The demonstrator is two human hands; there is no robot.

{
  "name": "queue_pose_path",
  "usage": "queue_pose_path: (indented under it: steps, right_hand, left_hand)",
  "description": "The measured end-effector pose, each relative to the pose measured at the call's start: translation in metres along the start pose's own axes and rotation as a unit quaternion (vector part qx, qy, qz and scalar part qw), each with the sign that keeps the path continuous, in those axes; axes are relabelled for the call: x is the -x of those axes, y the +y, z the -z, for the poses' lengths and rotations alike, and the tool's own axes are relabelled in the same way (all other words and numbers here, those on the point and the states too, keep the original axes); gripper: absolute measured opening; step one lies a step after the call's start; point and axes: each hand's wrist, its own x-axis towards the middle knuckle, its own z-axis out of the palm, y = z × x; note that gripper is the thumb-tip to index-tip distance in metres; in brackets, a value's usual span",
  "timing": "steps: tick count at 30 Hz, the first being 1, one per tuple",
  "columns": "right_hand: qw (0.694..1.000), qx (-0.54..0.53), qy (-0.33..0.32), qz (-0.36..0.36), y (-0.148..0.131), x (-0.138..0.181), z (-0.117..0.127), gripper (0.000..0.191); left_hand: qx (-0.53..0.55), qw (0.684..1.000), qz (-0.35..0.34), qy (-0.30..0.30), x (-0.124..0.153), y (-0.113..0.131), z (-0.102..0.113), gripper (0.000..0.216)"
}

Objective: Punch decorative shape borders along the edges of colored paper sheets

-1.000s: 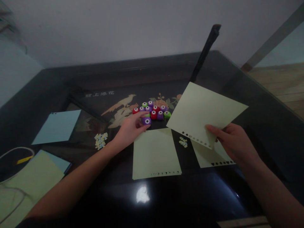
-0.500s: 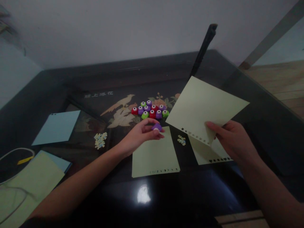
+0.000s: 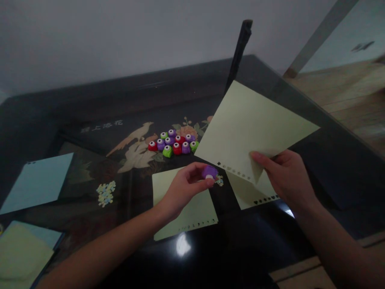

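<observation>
Purple punch [image 3: 209,172] and pale green sheet [image 3: 252,128], one to each hand, over a dark counter [image 3: 234,241].
In the grip of the left hand [image 3: 183,188], pinched between thumb and fingers: the punch, white button turned downward, close by the sheet's punched edge, contact unclear. In the grip of the right hand [image 3: 287,176], thumb on top: the sheet, tilted. Beyond the left hand, grouped on the counter: red, green and purple punches [image 3: 170,141]. Beneath that hand: a second green sheet [image 3: 197,210], punched along its near edge. Farther left: cut-out shapes [image 3: 106,194], heaped, and a blue sheet [image 3: 42,180].
</observation>
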Motion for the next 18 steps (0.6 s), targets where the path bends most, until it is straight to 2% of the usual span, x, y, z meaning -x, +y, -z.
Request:
queue_pose_path:
  steps: [6, 18]
  right_hand:
    - [0.996, 0.088, -0.007, 0.002, 0.0001, 0.0041, 0.0029, 0.007]
    - [0.988, 0.144, 0.012, 0.049, -0.0024, 0.0059, -0.0002, 0.009]
  left_hand:
    - [0.033, 0.999, 0.025, -0.007, 0.0000, -0.0058, 0.0018, 0.028]
    - [0.038, 0.998, 0.040, -0.002, 0.0021, -0.0043, 0.0019, 0.029]
